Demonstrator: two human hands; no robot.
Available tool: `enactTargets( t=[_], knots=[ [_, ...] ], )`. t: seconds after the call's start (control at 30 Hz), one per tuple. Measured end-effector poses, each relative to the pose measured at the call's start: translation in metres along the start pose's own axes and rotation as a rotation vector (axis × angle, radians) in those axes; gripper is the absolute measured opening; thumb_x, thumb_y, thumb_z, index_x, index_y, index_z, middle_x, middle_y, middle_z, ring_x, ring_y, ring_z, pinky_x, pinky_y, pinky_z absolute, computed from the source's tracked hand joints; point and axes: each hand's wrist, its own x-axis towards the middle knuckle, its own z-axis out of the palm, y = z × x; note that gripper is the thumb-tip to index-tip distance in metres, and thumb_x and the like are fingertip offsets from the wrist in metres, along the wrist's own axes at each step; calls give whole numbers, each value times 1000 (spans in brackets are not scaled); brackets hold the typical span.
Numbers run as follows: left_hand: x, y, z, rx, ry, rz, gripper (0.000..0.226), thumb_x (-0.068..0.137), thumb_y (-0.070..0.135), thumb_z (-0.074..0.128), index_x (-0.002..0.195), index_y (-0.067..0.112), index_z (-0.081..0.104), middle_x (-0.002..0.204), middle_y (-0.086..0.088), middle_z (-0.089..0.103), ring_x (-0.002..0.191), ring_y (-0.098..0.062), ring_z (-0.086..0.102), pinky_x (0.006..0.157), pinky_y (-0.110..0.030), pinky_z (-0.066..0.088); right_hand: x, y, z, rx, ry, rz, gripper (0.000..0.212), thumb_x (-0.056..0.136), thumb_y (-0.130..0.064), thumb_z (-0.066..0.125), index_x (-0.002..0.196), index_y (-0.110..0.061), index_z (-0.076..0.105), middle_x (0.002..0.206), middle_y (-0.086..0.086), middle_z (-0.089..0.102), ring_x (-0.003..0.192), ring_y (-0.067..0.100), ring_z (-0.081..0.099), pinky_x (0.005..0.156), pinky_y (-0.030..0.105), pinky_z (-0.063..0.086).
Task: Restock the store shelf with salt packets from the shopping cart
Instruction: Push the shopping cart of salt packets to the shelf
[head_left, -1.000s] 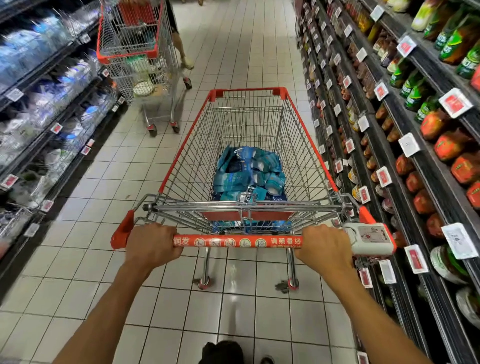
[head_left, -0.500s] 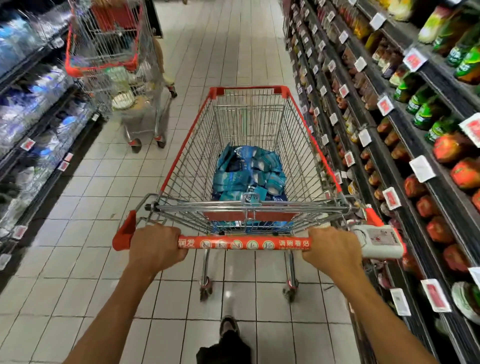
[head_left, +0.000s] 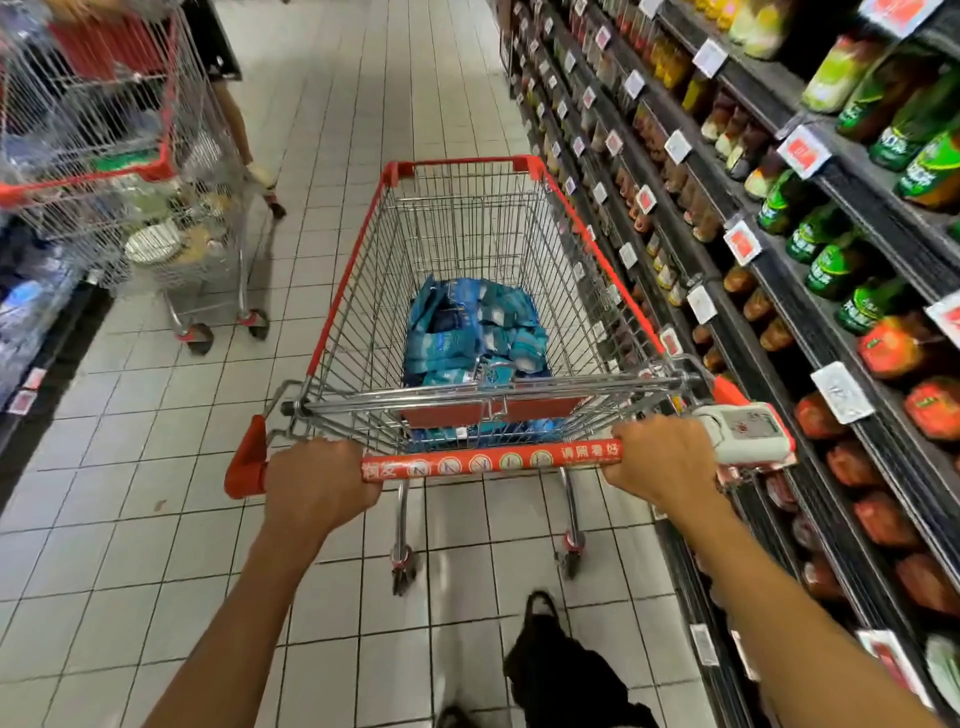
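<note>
Red handle bar (head_left: 488, 461) of the shopping cart (head_left: 470, 249) is gripped at both ends. Left hand (head_left: 317, 486) is clenched around the bar near its left end, knuckles up, palm down, just inboard of the red corner cap (head_left: 248, 460). Right hand (head_left: 662, 462) is clenched the same way near the right end, touching the white coin-lock box (head_left: 745, 434). Both forearms run straight from the bottom corners of the head view, wrists level, elbows out of frame.

Salt packets (head_left: 475, 332), blue and teal, lie in a loose heap on the basket floor at the handle end, partly behind the red child-seat flap (head_left: 493, 410). Rest of the basket floor shows only wire.

Cart sits on white tiled floor (head_left: 156, 447), close along the right shelf (head_left: 810, 322), which carries green bottles (head_left: 826, 265), red packs (head_left: 893, 345) and price tags (head_left: 841, 392). A second cart (head_left: 111, 171) stands ahead on the left, well apart, beside a left shelf (head_left: 31, 332); its contents are blurred. Another person's leg (head_left: 234, 119) shows behind that cart. Wearer's dark trouser leg (head_left: 561, 670) is below the handle.
</note>
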Motion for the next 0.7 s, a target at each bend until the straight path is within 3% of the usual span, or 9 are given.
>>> enactTargets(
  t=[0.23,0.53,0.7],
  knots=[
    [110,18,-8,-6,-15,-36,30,67,53,63,58,27,51,44,11,36,40,-9,39,46,-18,27,116,39,11,-59,73,-35,31,54,-56,72,59,-26,66,51,-5,61,47,19,62,50,25,29],
    [232,32,-19,-41,-19,-78,33,67,56,59,60,24,53,51,9,49,48,-16,55,51,-22,42,249,77,7,46,145,-84,34,41,-47,83,46,-22,61,38,-4,52,32,22,52,47,20,25],
    [298,23,-21,-60,27,-74,40,60,49,70,50,24,42,41,13,23,35,-15,38,47,-18,33,320,79,4,25,166,-72,32,40,-48,81,44,-25,57,36,-6,48,31,17,50,49,19,17]
  ],
)
